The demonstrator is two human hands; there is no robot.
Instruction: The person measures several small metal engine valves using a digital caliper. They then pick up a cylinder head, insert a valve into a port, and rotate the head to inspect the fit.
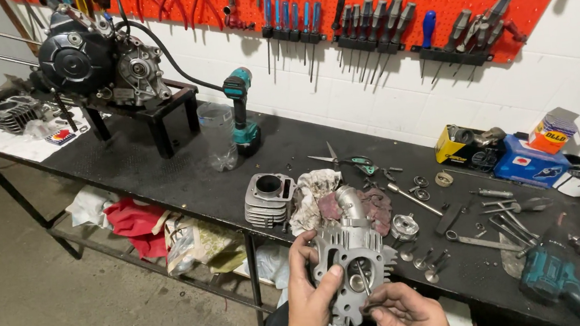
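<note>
My left hand (310, 299) grips a grey finned metal cylinder head (351, 267) from its left side and holds it up at the front edge of the black workbench (163, 175). My right hand (405, 313) is below and to the right of it, with its fingers pinched on a thin metal valve stem (363, 278) that stands in one of the head's round ports. A stained rag (321, 195) lies on the bench just behind the head.
A finned engine cylinder (268, 198) sits left of the rag. A motorcycle engine (99, 57) stands on a stand at the far left. A teal cordless drill (241, 111), scissors, wrenches, valves, small boxes and another teal tool (556, 279) are spread about. A red pegboard with tools hangs above.
</note>
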